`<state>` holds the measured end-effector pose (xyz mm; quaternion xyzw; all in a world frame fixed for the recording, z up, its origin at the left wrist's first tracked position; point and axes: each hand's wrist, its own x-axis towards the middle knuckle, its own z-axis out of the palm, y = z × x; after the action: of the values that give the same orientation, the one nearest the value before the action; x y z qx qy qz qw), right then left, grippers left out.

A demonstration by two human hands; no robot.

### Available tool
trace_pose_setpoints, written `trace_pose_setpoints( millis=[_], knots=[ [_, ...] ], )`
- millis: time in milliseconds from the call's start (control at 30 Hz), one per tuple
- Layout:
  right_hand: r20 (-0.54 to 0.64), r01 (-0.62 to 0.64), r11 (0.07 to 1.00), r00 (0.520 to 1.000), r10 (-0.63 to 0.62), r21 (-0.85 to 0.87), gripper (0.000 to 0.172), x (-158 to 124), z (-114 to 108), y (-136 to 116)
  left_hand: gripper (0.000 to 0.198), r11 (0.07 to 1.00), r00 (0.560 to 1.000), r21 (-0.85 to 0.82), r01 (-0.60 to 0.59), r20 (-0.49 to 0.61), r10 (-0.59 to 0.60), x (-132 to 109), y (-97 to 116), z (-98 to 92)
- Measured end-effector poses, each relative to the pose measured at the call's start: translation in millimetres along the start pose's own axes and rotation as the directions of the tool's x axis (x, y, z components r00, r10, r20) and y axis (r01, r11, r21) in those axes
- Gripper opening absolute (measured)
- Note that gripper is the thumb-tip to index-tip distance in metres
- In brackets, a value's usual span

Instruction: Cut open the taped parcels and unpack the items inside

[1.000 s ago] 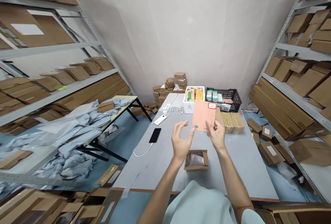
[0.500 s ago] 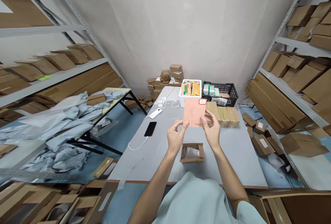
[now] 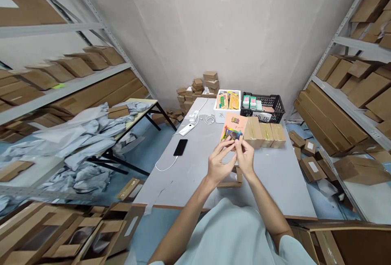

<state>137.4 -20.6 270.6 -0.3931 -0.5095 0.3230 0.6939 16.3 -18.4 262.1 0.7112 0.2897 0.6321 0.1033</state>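
A flat salmon-pink card (image 3: 238, 123) with colourful lettering and a shiny, many-coloured lower part is held up over the table. My left hand (image 3: 220, 162) is closed on its lower edge, fingers lying across the bottom left of the front. My right hand (image 3: 246, 157) pinches the lower right corner, and the two hands' fingertips meet there. Below them on the table stands a small open cardboard box (image 3: 232, 184), mostly covered by the hands. Three taped cardboard boxes (image 3: 266, 135) sit just beyond my right hand.
A white bin (image 3: 222, 115) of packets and a black crate (image 3: 276, 110) stand at the table's (image 3: 195, 183) far end. A phone (image 3: 180, 147) on a cable lies left. Shelves of cartons (image 3: 332, 134) flank both sides. Grey plastic bags (image 3: 88, 138) cover a side table.
The card now shows its colourful printed face instead of the plain pink one. My hands have come closer together at its lower edge, and my left fingers have moved onto its front.
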Motion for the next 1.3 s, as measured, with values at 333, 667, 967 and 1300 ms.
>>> trace_pose_setpoints(
  millis=[333, 667, 967, 1300],
  knots=[
    [0.181, -0.143, 0.981, 0.976, 0.118, 0.132, 0.069, 21, -27, -1, 0.058, 0.835, 0.856, -0.215, 0.506, 0.010, -0.516, 20, -30, -24.9],
    [0.132, 0.116, 0.993, 0.984, -0.118, 0.023, 0.038, 30, -43, 4, 0.021, 0.995, 0.994, -0.030, 0.092, -0.048, -0.093, 36, -25, -40.0],
    [0.167, 0.386, 0.918, 0.915, -0.368, -0.091, 0.027, 37, -58, 2, 0.021, 0.984, 0.986, 0.078, -0.158, -0.038, 0.161, 49, -18, -43.7],
    [0.036, 0.166, 0.968, 0.986, -0.162, -0.187, 0.060, 34, -70, 3, 0.047, 0.984, 0.986, -0.098, 0.150, 0.085, -0.142, 49, -28, -35.7]
  ],
)
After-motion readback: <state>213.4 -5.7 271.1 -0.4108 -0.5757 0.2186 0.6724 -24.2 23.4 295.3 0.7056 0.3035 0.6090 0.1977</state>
